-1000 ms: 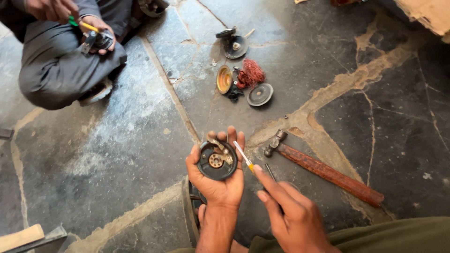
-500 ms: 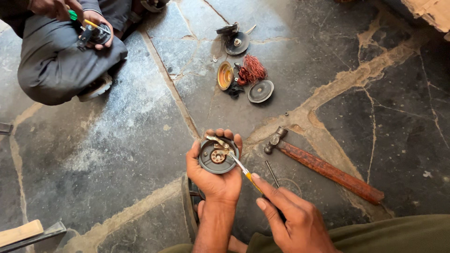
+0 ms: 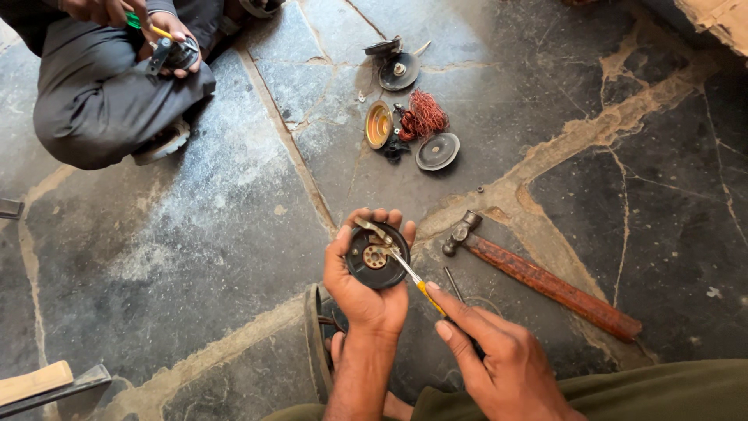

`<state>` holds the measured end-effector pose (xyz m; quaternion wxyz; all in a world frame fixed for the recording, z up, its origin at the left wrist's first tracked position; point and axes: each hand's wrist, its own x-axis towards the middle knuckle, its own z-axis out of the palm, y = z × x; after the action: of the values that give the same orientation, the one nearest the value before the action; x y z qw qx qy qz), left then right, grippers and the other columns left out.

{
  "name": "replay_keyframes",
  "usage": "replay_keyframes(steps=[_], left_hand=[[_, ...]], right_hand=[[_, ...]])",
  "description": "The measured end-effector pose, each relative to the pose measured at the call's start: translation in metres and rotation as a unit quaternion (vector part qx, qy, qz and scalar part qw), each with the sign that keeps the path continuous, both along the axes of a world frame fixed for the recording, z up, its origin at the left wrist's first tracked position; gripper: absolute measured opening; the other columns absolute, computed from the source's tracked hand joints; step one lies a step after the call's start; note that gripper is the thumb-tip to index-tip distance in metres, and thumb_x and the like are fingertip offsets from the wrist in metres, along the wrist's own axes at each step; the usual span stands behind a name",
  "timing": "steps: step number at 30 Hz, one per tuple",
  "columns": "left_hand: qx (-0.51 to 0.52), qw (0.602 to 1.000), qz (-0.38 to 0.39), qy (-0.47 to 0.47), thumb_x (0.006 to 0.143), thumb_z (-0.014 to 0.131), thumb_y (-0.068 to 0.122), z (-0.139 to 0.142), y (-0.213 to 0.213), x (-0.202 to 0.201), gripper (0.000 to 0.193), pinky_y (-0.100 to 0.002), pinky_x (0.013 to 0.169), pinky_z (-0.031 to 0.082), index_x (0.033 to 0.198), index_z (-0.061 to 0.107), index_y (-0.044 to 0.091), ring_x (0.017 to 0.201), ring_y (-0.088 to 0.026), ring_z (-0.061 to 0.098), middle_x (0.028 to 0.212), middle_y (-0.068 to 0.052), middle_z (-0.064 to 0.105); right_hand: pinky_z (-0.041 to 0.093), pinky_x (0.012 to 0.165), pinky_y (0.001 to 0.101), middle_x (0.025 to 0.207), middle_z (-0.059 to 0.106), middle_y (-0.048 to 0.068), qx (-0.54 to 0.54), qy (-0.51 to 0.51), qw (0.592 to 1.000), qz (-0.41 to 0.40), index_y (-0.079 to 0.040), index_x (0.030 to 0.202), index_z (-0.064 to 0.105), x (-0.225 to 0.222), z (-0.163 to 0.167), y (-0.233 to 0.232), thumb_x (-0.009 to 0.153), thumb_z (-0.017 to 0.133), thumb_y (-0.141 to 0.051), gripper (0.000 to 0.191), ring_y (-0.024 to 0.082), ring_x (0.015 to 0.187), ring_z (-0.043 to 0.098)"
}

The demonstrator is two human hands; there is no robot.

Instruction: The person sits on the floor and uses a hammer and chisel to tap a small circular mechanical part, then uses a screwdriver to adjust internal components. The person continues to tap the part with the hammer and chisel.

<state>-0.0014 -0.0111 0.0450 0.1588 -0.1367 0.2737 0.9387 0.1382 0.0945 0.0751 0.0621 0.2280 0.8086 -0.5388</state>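
My left hand (image 3: 360, 290) cups a round black motor part (image 3: 377, 255) with a brass-coloured centre, palm up, just above the stone floor. My right hand (image 3: 492, 360) grips a screwdriver (image 3: 411, 275) with a yellow handle. Its metal shaft reaches up and left, and the tip rests on the centre of the round part. A small metal strip lies across the upper left rim of the part.
A hammer with a reddish wooden handle (image 3: 549, 283) lies to the right. Farther off are round metal covers (image 3: 437, 151), a brass-coloured disc (image 3: 379, 124) and a red copper wire coil (image 3: 424, 115). Another person (image 3: 101, 86) squats at top left, working a green-handled tool. A wooden-handled tool (image 3: 35, 383) lies at bottom left.
The screwdriver tip has moved onto the centre of the round part. My right hand has shifted a little up and left. The camera view has drifted slightly.
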Motion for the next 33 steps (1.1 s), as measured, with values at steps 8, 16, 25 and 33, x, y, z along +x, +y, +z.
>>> replay_keyframes(steps=[8, 16, 25, 33], left_hand=[[-0.023, 0.999, -0.027, 0.039, 0.096, 0.055, 0.027, -0.001, 0.002, 0.003, 0.035, -0.056, 0.106, 0.052, 0.116, 0.064, -0.001, 0.113, -0.033, 0.066, 0.109, -0.015, 0.067], [-0.032, 0.999, -0.022, 0.024, 0.094, 0.053, 0.027, -0.006, 0.007, 0.007, 0.035, -0.053, 0.103, 0.052, 0.112, 0.064, 0.0, 0.115, -0.035, 0.066, 0.107, -0.014, 0.067], [-0.038, 0.999, -0.01, -0.01, 0.093, 0.053, 0.03, -0.018, 0.011, 0.01, 0.036, -0.052, 0.097, 0.053, 0.111, 0.065, 0.002, 0.113, -0.033, 0.066, 0.107, -0.012, 0.069], [-0.024, 0.999, 0.015, -0.016, 0.092, 0.054, 0.032, -0.026, 0.007, 0.009, 0.035, -0.054, 0.096, 0.054, 0.108, 0.067, 0.003, 0.112, -0.033, 0.066, 0.104, -0.012, 0.07]], right_hand=[[0.056, 0.064, 0.0349, 0.087, 0.076, 0.008, -0.027, 0.048, 0.998, 0.017, -0.026, 0.142, 0.066, -0.002, 0.001, 0.009, 0.095, 0.068, -0.024, 0.048, 0.018, 0.072, 0.072], [0.05, 0.055, 0.0424, 0.068, 0.061, 0.009, 0.063, 0.02, 0.997, 0.036, -0.031, 0.141, 0.067, -0.004, 0.007, 0.008, 0.089, 0.067, -0.022, 0.053, 0.025, 0.055, 0.065], [0.05, 0.053, 0.0469, 0.072, 0.061, 0.011, 0.118, 0.025, 0.992, 0.045, -0.032, 0.143, 0.064, 0.0, -0.004, 0.003, 0.088, 0.067, -0.022, 0.056, 0.03, 0.056, 0.066], [0.052, 0.052, 0.0492, 0.083, 0.065, 0.012, 0.155, 0.09, 0.982, 0.066, -0.026, 0.148, 0.058, -0.003, -0.011, -0.012, 0.09, 0.065, -0.018, 0.059, 0.036, 0.06, 0.069]])
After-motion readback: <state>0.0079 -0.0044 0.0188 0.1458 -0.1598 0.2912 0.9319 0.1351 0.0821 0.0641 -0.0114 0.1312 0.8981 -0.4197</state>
